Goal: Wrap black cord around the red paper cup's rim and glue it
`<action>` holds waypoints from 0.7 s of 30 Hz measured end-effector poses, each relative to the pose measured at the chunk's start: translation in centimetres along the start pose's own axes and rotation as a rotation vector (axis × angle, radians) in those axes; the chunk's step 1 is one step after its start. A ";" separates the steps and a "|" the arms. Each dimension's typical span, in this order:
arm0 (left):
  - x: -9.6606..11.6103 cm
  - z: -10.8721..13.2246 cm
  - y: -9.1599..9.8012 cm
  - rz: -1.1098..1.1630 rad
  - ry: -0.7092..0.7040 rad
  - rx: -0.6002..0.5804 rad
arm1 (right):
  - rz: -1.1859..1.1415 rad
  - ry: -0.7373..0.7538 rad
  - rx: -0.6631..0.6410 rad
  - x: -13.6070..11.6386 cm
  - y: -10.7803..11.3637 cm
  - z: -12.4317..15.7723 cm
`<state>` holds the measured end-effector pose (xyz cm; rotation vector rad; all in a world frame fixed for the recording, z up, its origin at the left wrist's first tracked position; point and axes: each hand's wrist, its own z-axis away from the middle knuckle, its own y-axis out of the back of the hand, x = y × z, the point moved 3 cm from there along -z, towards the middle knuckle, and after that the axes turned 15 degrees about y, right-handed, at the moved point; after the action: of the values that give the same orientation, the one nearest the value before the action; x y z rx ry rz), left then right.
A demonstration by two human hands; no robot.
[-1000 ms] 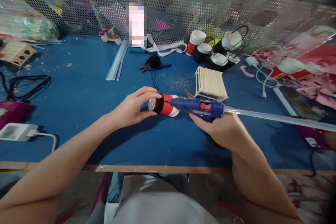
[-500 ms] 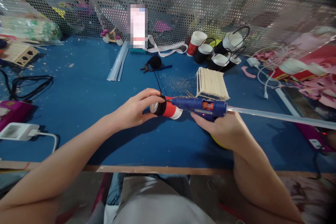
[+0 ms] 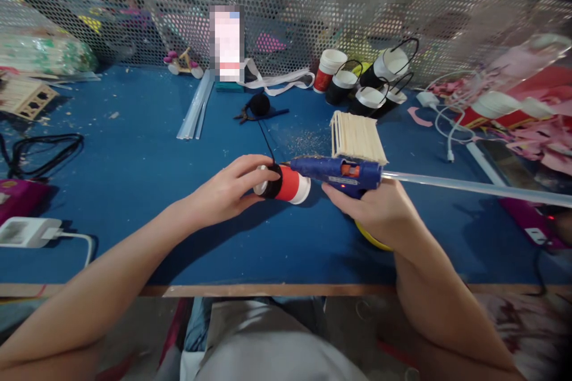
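Note:
My left hand [image 3: 227,187] grips a small red paper cup [image 3: 288,185] lying on its side, partly wrapped in black yarn. A black strand runs from the cup back to a black yarn ball [image 3: 259,104]. My right hand [image 3: 379,211] is closed on a blue hot glue gun [image 3: 337,171], whose nozzle touches the cup's black-wrapped end. A long clear glue stick [image 3: 473,187] juts from the gun's back to the right. A yellow object [image 3: 370,237] peeks out under my right hand.
A popsicle-stick box [image 3: 356,138] stands just behind the gun. Several yarn-wrapped cups [image 3: 370,80] sit at the back. Spare glue sticks [image 3: 194,112], cables [image 3: 40,152], a white charger [image 3: 27,231] and pink craft clutter [image 3: 527,119] lie on the blue table [image 3: 134,178]. Perforated metal mesh [image 3: 286,6] closes off the far side.
The cup has turned slightly in my left hand, and the glue gun has stayed at its black-wrapped end. The view has shifted a little.

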<state>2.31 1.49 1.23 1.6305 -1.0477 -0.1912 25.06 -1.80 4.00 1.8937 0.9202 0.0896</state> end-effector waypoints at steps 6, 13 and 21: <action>-0.2 0.0 -0.1 0.049 0.016 -0.013 | -0.148 -0.094 -0.013 0.1 0.1 0.1; -0.6 0.0 -0.1 0.096 0.036 0.022 | -0.134 -0.057 0.002 0.0 0.3 0.2; -0.5 -0.1 -0.1 0.086 0.051 -0.018 | -0.126 -0.063 0.009 0.0 0.1 0.1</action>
<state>2.09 1.86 1.01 1.5632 -1.0720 -0.1009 25.21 -1.91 4.04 1.8316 0.9955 -0.0494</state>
